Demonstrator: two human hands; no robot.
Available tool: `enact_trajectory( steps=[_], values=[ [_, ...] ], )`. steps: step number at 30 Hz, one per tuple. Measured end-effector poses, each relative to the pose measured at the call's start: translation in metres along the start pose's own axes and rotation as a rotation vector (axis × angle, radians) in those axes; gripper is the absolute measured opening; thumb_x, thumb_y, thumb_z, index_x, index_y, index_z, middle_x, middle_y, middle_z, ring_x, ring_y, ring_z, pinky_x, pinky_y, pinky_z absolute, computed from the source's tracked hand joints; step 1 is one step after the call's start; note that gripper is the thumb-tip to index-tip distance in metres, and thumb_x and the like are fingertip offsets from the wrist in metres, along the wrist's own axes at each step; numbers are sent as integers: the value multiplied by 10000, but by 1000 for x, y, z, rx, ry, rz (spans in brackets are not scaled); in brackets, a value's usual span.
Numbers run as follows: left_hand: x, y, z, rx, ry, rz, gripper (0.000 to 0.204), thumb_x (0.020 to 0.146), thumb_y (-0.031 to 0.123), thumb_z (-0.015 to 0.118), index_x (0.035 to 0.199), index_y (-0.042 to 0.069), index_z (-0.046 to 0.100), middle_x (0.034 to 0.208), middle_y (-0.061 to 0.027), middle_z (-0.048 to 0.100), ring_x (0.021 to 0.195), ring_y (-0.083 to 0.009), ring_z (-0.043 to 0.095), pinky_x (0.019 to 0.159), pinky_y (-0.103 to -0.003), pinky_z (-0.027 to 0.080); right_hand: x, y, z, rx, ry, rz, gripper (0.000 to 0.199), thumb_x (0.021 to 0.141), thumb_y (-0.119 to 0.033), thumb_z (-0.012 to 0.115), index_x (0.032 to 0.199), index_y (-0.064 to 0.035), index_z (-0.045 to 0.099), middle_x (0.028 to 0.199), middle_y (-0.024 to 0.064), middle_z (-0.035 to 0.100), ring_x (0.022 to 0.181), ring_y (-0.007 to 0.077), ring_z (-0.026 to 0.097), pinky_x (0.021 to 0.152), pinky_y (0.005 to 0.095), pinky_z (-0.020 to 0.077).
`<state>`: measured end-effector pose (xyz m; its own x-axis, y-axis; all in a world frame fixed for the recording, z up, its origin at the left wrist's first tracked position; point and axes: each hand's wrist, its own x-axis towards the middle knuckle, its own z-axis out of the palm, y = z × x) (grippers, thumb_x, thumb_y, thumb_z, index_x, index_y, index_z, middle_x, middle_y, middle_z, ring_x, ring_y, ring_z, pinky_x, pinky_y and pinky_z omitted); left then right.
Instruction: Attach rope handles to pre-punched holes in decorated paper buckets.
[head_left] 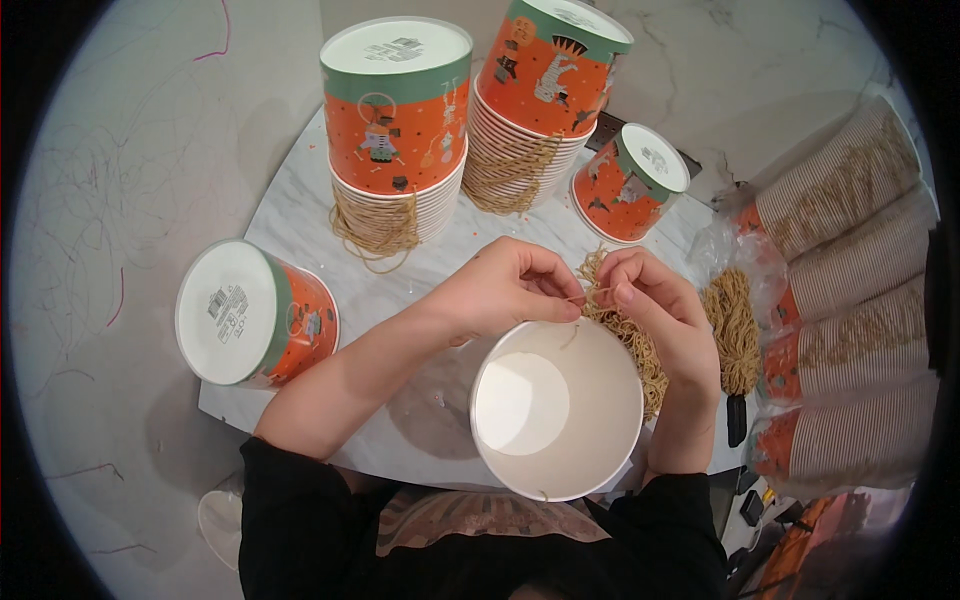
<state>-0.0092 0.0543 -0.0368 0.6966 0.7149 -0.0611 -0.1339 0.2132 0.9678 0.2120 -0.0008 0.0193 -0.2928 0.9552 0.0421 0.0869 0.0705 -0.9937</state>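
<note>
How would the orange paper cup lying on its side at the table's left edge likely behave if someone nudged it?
The orange cup lying on its side is round-walled, so it would probably roll. Its taper suggests a curved path. It rests at the edge of the marble table, so it might drop off.

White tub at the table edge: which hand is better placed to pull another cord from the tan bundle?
Probably the right hand. It lies directly over the tan cord bundle beside the white tub, its fingers pinching a strand. The left hand sits across the rim, farther from the bundle.
</note>
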Motion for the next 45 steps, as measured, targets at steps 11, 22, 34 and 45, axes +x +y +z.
enact_trajectory(
  steps=[11, 22, 34, 45],
  values=[
    [-4, 10, 1, 221, 21, 4, 377, 881, 104, 768, 1222, -18, 661, 1078, -125, 742, 984, -127, 698, 890, -276, 555, -5, -14, -4, -740, 67, -344, 183, 822, -45, 770, 981, -51, 680, 1067, 70, 623, 946, 204, 630, 817, 314, 513],
    [-2, 9, -2, 88, -4, -63, 386, 898, 65, 724, 1266, 2, 624, 993, -75, 735, 910, -100, 686, 809, -255, 540, -3, 1, 21, -1066, -141, -498, 167, 787, -45, 724, 950, -55, 691, 1086, 103, 618, 935, 284, 658, 760, 388, 555],
    [1, 4, -11, -25, 12, -72, 373, 925, 72, 705, 1280, 4, 615, 1023, -59, 718, 926, -95, 679, 798, -240, 534, 5, 6, 19, -1068, -134, -553, 163, 816, -60, 706, 963, -23, 647, 1039, 96, 621, 955, 281, 658, 765, 379, 555],
    [-5, 21, -9, -49, 56, -192, 386, 950, 121, 665, 1318, 37, 582, 1010, -8, 663, 920, -104, 679, 791, -278, 555, 6, 7, 10, -926, -18, -501, 161, 830, -74, 764, 975, -73, 695, 885, 64, 646, 793, 265, 673, 682, 365, 547]
  ],
)
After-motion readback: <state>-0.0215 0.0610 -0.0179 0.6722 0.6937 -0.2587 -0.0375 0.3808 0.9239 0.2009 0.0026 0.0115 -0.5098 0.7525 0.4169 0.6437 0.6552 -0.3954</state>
